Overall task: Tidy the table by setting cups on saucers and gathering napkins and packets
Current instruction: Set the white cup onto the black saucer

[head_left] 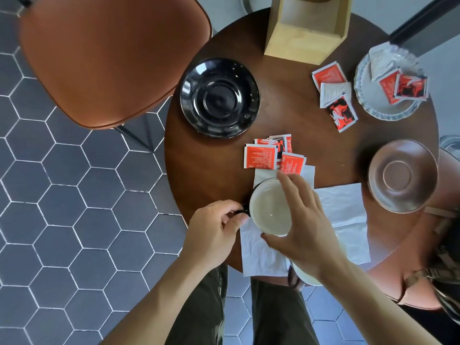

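A black cup with a cream inside point(267, 207) stands on white napkins point(343, 207) at the near edge of the round table point(286, 120). My left hand point(214, 232) pinches its black handle. My right hand point(301, 220) spreads over its rim, fingers touching the cup. An empty black saucer point(220, 98) lies at the table's far left, a brown saucer point(403, 175) at the right. Red packets point(261, 156) lie just beyond the cup; more packets point(334, 93) lie farther back. A second cup point(306, 277) is mostly hidden under my right wrist.
A wooden holder point(306, 28) stands at the table's back. A glass dish point(388, 85) at the back right holds a few packets. A brown chair point(112, 58) stands left of the table; another seat with a bag point(435, 257) is at the right. Hexagon floor tiles lie below.
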